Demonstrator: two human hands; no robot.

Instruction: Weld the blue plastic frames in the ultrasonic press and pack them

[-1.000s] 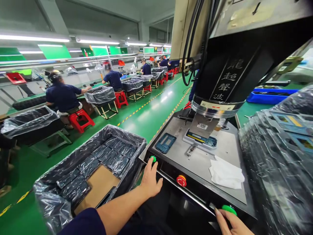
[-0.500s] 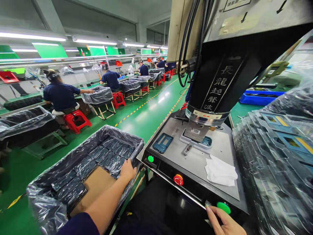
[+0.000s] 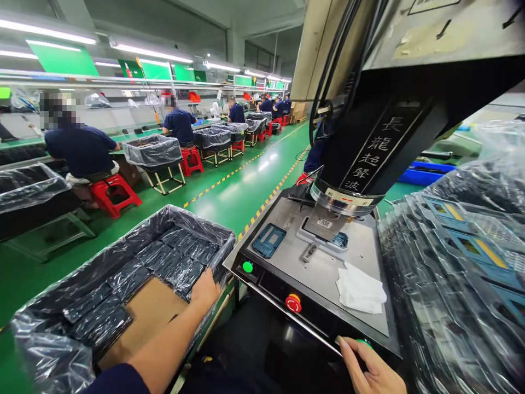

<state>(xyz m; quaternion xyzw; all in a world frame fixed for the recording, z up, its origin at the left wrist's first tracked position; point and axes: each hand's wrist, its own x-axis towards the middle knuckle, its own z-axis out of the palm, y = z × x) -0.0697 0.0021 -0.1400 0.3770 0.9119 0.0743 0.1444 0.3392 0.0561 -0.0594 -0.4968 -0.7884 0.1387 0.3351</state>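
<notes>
My left hand (image 3: 205, 288) reaches into a plastic-lined bin (image 3: 53, 290), over dark plastic-wrapped parts (image 3: 168, 254) and beside a brown cardboard sheet (image 3: 150, 309). Its fingertips are hidden, so I cannot tell whether it grips a part. My right hand (image 3: 371, 368) is at the front edge of a black press machine, fingers stretched with a gap between them, partly covering a green button (image 3: 365, 343). On the metal bed, the press head (image 3: 328, 221) is down over a blue part (image 3: 340, 239) in a fixture. Another blue frame-shaped part (image 3: 268, 241) lies to its left.
A red stop button (image 3: 293, 302) and another green button (image 3: 248, 267) sit on the machine's front. A white cloth (image 3: 361, 289) lies on the bed. Stacked clear trays (image 3: 435, 284) with blue parts stand at right. Several people sit along benches at left.
The view has turned slightly, shifting the bin and machine bed leftward. My left hand remains in the bin. My right hand stays at the front edge and now covers more of the green button.
</notes>
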